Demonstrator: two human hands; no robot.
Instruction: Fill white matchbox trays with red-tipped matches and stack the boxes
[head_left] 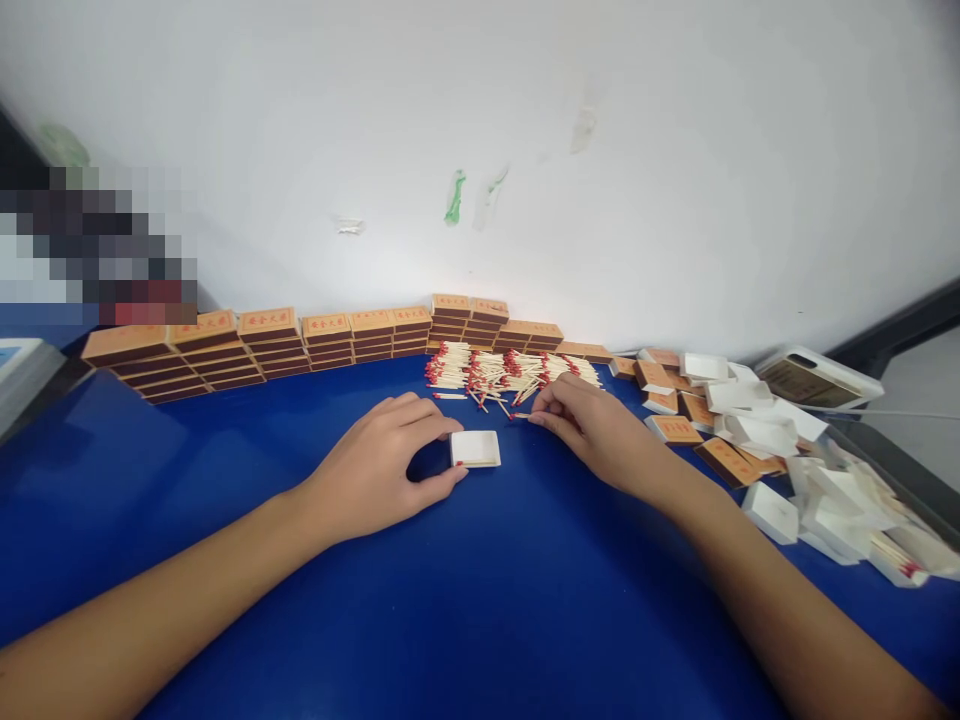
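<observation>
My left hand rests on the blue table and holds a small white matchbox tray between thumb and fingers at its left end. My right hand lies just right of the tray, its fingertips pinched on a red-tipped match at the near edge of a pile of matches. The tray looks empty or nearly so.
Stacks of orange matchboxes line the white wall at the back. Loose orange sleeves and white trays are heaped at the right. A phone in a white case lies at the far right, a grey device at the left edge.
</observation>
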